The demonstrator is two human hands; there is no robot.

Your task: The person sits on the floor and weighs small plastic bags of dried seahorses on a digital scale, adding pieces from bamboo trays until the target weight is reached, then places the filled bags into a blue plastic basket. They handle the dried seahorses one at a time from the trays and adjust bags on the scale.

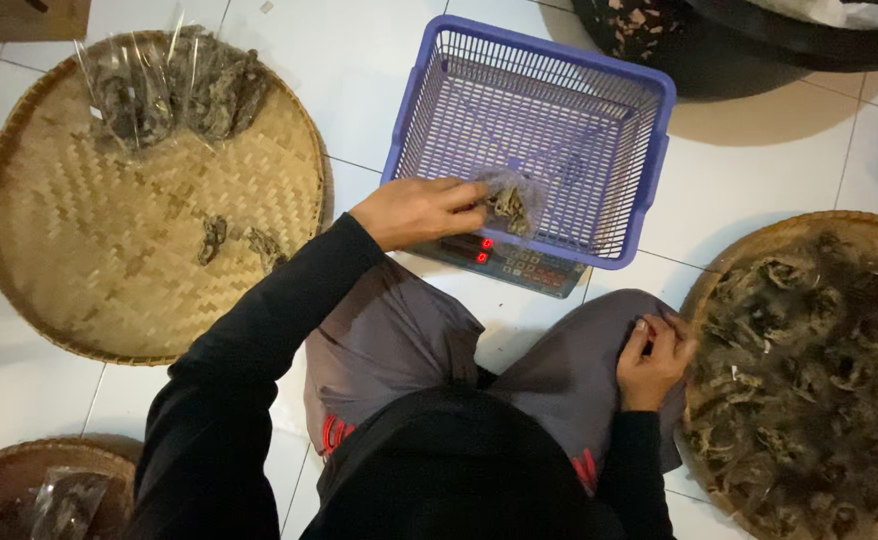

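On the white tiled floor [759, 180], a round woven tray [109, 250] at the far left carries clear bags of dried brown pieces [169, 90] and a few loose bits. Right of it, the left hand [414, 210] reaches into a purple plastic basket [649, 150] sitting on a digital scale [519, 262], its fingers [464, 200] pinched on a small clear bag of dried pieces [507, 203]. Farther right, the right hand [651, 362] rests with fingers curled together at the rim of a second woven tray [719, 270] heaped with dried pieces.
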